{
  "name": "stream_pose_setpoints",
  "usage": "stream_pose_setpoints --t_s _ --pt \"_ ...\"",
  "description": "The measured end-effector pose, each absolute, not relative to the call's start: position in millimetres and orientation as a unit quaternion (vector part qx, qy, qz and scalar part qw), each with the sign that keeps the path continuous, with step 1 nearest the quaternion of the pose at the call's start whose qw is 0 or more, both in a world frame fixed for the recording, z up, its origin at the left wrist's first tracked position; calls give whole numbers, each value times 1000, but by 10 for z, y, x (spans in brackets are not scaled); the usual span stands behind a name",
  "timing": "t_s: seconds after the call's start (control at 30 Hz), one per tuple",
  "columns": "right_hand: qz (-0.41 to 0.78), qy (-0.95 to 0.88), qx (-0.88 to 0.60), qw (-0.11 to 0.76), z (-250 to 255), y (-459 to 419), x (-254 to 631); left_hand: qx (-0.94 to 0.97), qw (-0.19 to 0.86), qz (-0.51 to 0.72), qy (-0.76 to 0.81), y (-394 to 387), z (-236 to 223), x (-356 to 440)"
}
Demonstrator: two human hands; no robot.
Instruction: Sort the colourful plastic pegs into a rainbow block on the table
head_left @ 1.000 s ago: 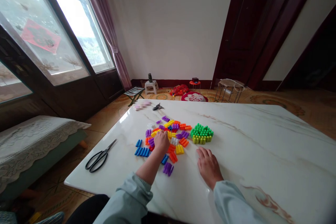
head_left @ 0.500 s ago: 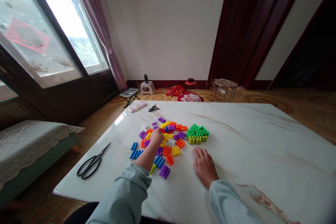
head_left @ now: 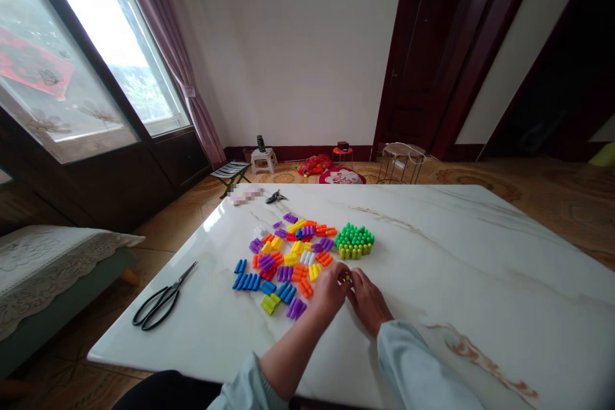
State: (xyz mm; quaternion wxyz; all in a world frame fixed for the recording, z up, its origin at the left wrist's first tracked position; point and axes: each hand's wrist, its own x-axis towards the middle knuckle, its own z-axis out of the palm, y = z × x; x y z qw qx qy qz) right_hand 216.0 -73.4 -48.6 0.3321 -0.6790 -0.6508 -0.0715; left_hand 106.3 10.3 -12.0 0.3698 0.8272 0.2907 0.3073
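My left hand [head_left: 330,286] is closed, its fingertips curled round a small yellow-green plastic piece [head_left: 348,278] that is mostly hidden. Against those fingertips, the bent fingers of my right hand [head_left: 369,301] are closed on the same piece. Just beyond both hands stands a tight cluster of upright green pegs [head_left: 354,236], with yellow-green pegs [head_left: 354,253] along its near side. To the left lie scattered ribbed plastic pieces, among them purple [head_left: 296,309], blue [head_left: 286,293], orange [head_left: 305,287], yellow [head_left: 290,259] and white [head_left: 307,258]. One yellow-green ribbed piece [head_left: 270,303] lies at the near edge of the scatter.
Black-handled scissors [head_left: 166,300] lie on the left of the white marble-patterned table [head_left: 461,256]. Small dark pliers [head_left: 276,196] and a blurred-out item [head_left: 246,195] are near the far left edge. Stools [head_left: 263,159] stand on the floor beyond.
My left hand has moved right and nearer, from the scattered pieces to my right hand, bringing a yellow-green piece. My right hand's fingers have closed in to meet it. The view has shifted slightly.
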Motion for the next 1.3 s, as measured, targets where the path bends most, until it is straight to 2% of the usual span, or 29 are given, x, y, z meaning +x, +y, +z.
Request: stream_pose_setpoints --t_s 0.23,0.53,0.67,0.73,0.83,1.3 --pt "-63 -646 -690 320 -531 -724 2162 816 384 315 297 12 -242 920" --pt "-98 -623 -685 364 -558 -684 2191 931 125 222 261 -121 -549 705" --pt "-82 -547 -716 426 -616 -679 2293 939 58 225 253 -152 -642 695" --pt "-78 -476 -741 467 -655 -665 2411 938 52 226 258 -162 -640 695" --pt "-85 -417 -766 482 -685 -612 2628 936 61 223 264 -181 -593 694" --pt "-49 -381 -766 515 -649 -435 2755 928 121 221 275 -219 -475 695"
